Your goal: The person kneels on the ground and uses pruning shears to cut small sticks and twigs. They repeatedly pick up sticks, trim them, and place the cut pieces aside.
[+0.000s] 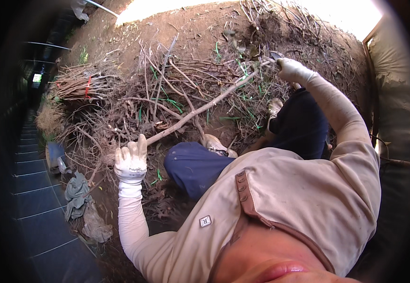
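My left hand (131,162), in a white work glove, grips the lower end of a long bare branch (205,107). The branch runs up and to the right across a heap of cut stems and roots, towards my other hand. My right hand (291,69), gloved too, is shut on pruning shears (276,55), whose blades lie near the branch's far end. Whether the blades touch the wood cannot be made out. A few leaves (252,52) show just left of the shears, slightly blurred.
A bundle of thin sticks (81,85) tied with red tape lies at the left. Green ties (171,102) are scattered among the stems. Grey cloth (76,194) and clear plastic (97,224) lie beside dark gridded ground sheeting (39,208). More rooted stems (290,21) are heaped at the back.
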`<state>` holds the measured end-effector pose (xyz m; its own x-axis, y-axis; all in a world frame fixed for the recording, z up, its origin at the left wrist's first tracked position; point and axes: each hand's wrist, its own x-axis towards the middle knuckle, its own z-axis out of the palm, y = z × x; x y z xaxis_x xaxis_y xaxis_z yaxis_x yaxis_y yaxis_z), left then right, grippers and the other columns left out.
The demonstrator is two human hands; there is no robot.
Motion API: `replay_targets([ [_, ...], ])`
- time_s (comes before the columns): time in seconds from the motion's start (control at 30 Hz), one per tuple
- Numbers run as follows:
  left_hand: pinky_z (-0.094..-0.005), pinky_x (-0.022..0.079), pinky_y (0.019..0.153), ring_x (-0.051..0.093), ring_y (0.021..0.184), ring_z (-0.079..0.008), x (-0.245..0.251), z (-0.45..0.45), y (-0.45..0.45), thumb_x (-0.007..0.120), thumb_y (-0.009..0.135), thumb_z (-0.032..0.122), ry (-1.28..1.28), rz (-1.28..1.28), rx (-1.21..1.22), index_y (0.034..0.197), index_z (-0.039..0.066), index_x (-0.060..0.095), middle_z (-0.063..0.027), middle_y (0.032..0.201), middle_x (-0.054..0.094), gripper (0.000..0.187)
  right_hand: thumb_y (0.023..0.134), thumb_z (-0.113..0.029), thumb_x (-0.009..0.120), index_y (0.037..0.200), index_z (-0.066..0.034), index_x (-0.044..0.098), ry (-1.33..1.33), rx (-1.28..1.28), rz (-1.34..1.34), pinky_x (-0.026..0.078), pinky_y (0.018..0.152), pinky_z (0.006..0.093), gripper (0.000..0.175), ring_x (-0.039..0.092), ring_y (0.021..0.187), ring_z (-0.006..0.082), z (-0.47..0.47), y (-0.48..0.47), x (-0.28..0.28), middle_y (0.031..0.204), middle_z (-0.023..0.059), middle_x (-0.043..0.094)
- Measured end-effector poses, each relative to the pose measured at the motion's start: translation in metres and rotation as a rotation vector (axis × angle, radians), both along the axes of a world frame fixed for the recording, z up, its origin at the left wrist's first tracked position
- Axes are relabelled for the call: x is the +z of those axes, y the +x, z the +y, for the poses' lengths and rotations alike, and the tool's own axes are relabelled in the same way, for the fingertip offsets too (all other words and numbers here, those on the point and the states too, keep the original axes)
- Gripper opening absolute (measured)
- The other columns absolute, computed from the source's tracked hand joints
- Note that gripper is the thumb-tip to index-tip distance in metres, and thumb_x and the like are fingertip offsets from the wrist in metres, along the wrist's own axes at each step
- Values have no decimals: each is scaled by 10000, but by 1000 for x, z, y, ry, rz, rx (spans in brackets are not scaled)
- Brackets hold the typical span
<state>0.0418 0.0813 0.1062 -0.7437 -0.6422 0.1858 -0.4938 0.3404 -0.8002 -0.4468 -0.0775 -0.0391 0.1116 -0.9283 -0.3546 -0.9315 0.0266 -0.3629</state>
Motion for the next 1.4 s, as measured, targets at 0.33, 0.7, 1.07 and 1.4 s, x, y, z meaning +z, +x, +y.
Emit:
replay_targets([
  [0.33, -377, 453, 752, 557, 723, -203, 21, 1, 8, 589, 834, 143, -157, -53, -90, 1184, 118, 561, -64, 899, 566, 351, 728, -156, 541, 1035, -55, 609, 118, 315, 66, 470, 799, 387, 330, 612, 928, 289, -16, -9, -22, 944, 149, 647],
  [0.7, -313, 468, 587, 542, 578, -134, -10, -87, -13, 605, 871, 142, 893, 2007, 56, 1116, 41, 600, -35, 701, 585, 265, 827, -124, 575, 877, -59, 470, -118, -822, -1339, 408, 410, 290, 133, 463, 455, 140, -1, 1, -30, 605, 16, 472],
  [1.07, -352, 479, 452, 528, 629, -136, -77, -126, -99, 491, 936, 306, 1177, 2892, -312, 1228, 159, 458, 7, 730, 477, 328, 721, -144, 634, 1229, -10, 429, -514, 33, -502, 423, 885, 424, 565, 520, 1023, 382, 133, 103, -10, 1093, 229, 518],
  [1.4, -246, 471, 476, 514, 497, -120, -112, -138, -129, 553, 914, 221, 934, 2977, 133, 1026, 72, 553, -2, 661, 529, 187, 691, -148, 647, 1198, -6, 460, -586, 273, -501, 436, 843, 433, 558, 532, 978, 379, 90, 130, 10, 1032, 209, 542],
])
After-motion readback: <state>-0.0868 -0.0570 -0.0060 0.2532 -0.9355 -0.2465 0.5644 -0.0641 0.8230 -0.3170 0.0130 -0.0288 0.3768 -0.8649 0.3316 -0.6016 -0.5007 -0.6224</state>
